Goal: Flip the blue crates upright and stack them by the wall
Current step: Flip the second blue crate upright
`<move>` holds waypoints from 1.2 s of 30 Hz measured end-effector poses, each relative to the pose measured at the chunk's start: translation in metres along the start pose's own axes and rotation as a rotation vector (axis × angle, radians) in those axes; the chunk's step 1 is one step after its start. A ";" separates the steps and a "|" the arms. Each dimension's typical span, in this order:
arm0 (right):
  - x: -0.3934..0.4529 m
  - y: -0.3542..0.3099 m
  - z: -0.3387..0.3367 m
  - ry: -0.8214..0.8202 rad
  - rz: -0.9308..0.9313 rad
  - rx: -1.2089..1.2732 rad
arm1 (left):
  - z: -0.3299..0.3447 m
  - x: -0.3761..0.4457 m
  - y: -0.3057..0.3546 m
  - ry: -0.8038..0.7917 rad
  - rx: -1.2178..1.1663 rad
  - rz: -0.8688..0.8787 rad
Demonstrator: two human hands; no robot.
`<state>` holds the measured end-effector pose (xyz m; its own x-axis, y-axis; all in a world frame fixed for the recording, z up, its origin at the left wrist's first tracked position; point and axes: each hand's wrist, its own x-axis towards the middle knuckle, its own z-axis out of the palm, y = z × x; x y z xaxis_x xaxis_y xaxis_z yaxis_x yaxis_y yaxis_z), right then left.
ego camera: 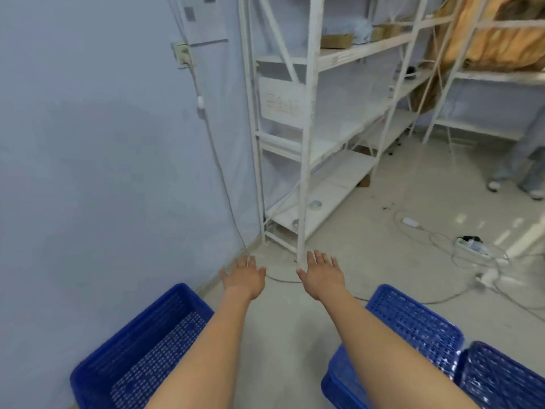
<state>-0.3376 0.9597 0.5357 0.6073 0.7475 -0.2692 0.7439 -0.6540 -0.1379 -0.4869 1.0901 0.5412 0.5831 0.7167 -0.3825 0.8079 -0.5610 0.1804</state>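
Both hands are stretched out in front with nothing in them: left hand and right hand are flat with fingers spread, palms down, hovering over bare floor just short of the white shelf rack.

Crates, going by that rack as the landmark: one blue crate sits upright on the floor on the near-left side of it, right against the wall, open top showing the perforated bottom. The left forearm passes over its corner. On the near-right side of the rack, two more blue crates sit touching each other, upside down as far as I can tell, one closer to the rack and one further out toward the frame corner.

Some cables and a power strip lie on the floor to the right of the rack.
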 end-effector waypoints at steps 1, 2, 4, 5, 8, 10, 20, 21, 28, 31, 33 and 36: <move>-0.012 0.028 0.001 0.004 0.041 0.015 | 0.008 -0.005 0.025 -0.003 0.012 0.032; -0.025 0.056 0.003 0.008 0.081 0.026 | 0.017 -0.010 0.051 -0.016 0.023 0.064; -0.053 0.116 0.010 0.003 0.160 0.046 | 0.037 -0.023 0.104 -0.046 0.049 0.123; -0.069 0.146 0.014 -0.002 0.197 0.060 | 0.049 -0.030 0.131 -0.056 0.066 0.151; -0.123 0.245 0.033 -0.012 0.312 0.097 | 0.088 -0.059 0.219 -0.071 0.125 0.242; -0.161 0.313 0.048 -0.027 0.391 0.119 | 0.120 -0.081 0.280 -0.093 0.158 0.296; -0.350 0.579 0.131 -0.122 0.758 0.271 | 0.292 -0.182 0.522 -0.268 0.348 0.554; -0.361 0.595 0.138 -0.130 0.783 0.285 | 0.305 -0.186 0.538 -0.289 0.353 0.573; -0.396 0.670 0.196 -0.183 0.924 0.327 | 0.396 -0.176 0.597 -0.444 0.429 0.616; -0.385 0.702 0.224 -0.205 0.974 0.364 | 0.436 -0.148 0.615 -0.508 0.481 0.626; -0.375 0.726 0.247 -0.216 0.989 0.361 | 0.463 -0.125 0.630 -0.514 0.508 0.631; -0.355 0.762 0.294 -0.251 0.984 0.344 | 0.506 -0.090 0.646 -0.522 0.514 0.599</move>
<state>-0.0681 0.1618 0.2455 0.7932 -0.1456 -0.5914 -0.1838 -0.9830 -0.0045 -0.0609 0.4539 0.2332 0.6759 0.0443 -0.7357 0.1773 -0.9786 0.1040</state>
